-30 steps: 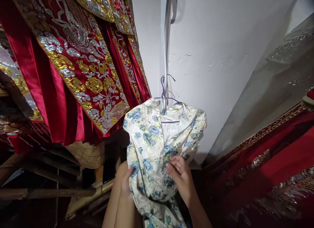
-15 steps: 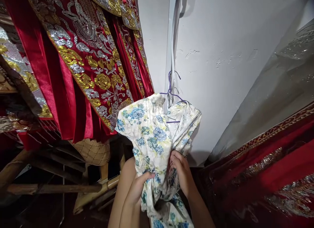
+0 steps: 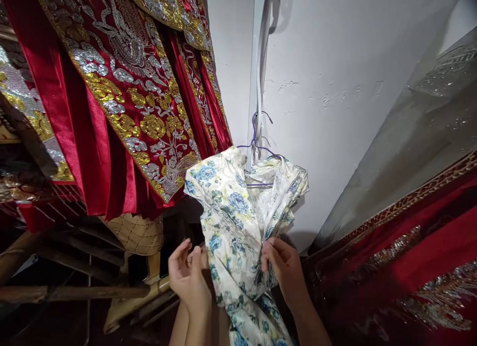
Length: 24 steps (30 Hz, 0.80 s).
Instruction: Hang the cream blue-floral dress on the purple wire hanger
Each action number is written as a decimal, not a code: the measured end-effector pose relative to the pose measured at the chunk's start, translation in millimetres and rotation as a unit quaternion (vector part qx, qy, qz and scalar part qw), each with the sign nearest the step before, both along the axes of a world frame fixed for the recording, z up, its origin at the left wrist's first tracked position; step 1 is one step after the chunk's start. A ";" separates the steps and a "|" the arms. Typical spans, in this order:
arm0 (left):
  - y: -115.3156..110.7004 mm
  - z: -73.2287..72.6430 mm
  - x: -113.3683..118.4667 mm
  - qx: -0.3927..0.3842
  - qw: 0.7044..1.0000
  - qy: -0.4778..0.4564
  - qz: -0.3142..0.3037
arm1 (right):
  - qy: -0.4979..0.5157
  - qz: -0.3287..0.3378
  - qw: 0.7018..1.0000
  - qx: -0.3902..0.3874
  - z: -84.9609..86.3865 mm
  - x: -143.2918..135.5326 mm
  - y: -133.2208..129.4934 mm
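floral garment (image 3: 233, 227) hangs in front of you on a thin purple hanger (image 3: 254, 133), against the pale wall (image 3: 328, 53), its lower part running out of view. your right grip (image 3: 285, 266) is pinched on the front edge, below the neckline; your left grip (image 3: 190, 281) has thumb and fingers apart, just beside the cloth and holding nothing. expect it to be light and limp, with a faint sheen that may let it slide between your fingertips. take the doubled front edge rather than one loose layer, and steady the side near the waist with your left. pull gently: a hard tug could swing the hanger, drag a shoulder off it or catch on the sequined red cloth (image 3: 152, 125) nearby.
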<state>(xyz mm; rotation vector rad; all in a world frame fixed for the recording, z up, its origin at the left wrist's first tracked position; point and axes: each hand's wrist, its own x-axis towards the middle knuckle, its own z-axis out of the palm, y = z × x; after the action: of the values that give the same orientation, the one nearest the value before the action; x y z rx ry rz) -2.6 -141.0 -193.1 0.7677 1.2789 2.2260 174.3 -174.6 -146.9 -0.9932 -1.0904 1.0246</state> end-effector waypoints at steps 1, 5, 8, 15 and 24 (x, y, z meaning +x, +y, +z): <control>-3.1 2.2 5.3 0.009 0.999 0.046 -0.026 | -0.013 0.001 1.000 -0.001 0.5 -0.7 -0.8; -19.9 15.7 37.1 -0.021 0.953 0.174 -0.248 | -0.038 0.047 0.998 -0.006 0.6 -6.1 -2.1; -27.5 22.5 55.0 -0.056 0.927 0.196 -0.315 | -0.037 0.080 0.996 -0.013 -1.0 -9.5 -3.9; -32.5 20.4 64.2 -0.064 0.919 0.162 -0.353 | 0.028 -0.029 0.999 -0.031 -14.1 -11.0 5.0; -8.2 9.2 55.9 -0.116 0.913 0.186 -0.344 | 0.043 -0.093 0.992 -0.072 -29.8 -2.2 19.2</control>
<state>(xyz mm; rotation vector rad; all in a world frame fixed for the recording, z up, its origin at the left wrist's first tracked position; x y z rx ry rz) 53.3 -149.2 -183.8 1.3414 1.1570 1.3808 172.0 -155.4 -176.7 -1.1346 -0.8446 0.9940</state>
